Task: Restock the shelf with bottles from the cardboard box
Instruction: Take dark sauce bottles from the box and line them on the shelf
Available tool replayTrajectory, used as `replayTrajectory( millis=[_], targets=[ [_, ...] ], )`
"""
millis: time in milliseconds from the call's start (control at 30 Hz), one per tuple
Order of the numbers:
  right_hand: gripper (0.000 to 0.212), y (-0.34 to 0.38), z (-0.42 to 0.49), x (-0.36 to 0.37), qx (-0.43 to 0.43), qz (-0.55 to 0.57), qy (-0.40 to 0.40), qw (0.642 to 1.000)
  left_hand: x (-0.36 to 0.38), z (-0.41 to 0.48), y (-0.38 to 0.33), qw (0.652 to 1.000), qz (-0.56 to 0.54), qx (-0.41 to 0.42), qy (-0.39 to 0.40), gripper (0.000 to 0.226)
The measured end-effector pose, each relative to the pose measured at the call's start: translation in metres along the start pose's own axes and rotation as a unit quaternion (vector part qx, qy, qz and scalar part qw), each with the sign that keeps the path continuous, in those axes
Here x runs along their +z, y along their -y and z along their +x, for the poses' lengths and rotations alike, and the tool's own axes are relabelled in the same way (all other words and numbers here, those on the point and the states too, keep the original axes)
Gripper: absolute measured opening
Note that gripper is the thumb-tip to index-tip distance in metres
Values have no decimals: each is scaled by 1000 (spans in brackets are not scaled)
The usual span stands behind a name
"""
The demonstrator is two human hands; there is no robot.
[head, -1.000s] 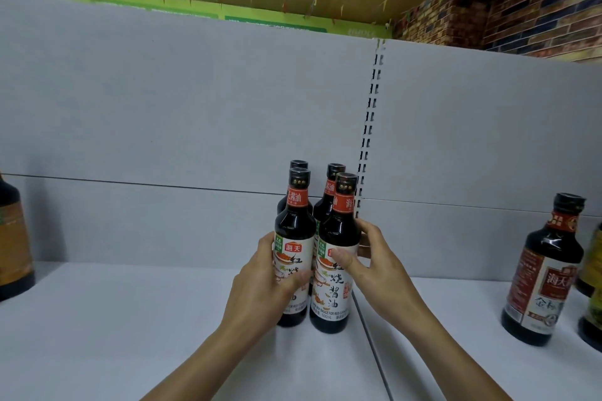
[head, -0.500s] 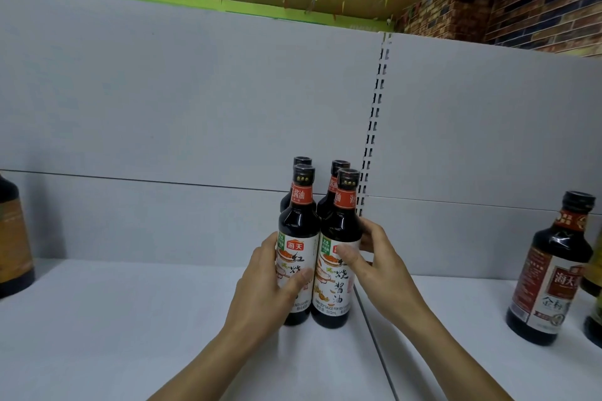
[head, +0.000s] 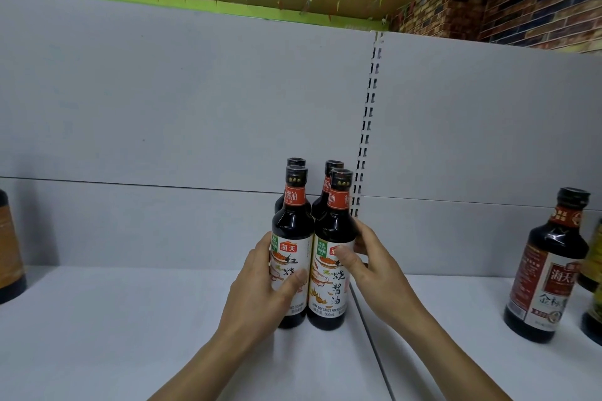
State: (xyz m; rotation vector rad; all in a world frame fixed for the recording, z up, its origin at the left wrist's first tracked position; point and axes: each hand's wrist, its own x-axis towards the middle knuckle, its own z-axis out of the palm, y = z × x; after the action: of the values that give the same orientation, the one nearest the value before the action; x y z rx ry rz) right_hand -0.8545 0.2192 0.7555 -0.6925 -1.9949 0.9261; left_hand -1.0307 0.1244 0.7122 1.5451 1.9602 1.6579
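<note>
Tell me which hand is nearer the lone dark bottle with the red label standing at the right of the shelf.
Right. The right hand is at the four-bottle cluster, on the side facing the lone dark red-labelled bottle; the left hand is on the cluster's far side.

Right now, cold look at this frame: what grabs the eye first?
A tight cluster of four dark soy sauce bottles stands mid-shelf, just left of the slotted upright. The left hand wraps the front left bottle and the right hand the front right bottle. Otherwise the white shelf is nearly bare, with a squatter dark bottle at the far right.
</note>
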Motion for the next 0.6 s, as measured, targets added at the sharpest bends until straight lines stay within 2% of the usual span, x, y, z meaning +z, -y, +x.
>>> replayTrajectory(
  millis=[600],
  targets=[
    [56,1,-3,1,4,0,-15,1000,-4,-4,-6,1000,-2,-9,3,71]
  ],
)
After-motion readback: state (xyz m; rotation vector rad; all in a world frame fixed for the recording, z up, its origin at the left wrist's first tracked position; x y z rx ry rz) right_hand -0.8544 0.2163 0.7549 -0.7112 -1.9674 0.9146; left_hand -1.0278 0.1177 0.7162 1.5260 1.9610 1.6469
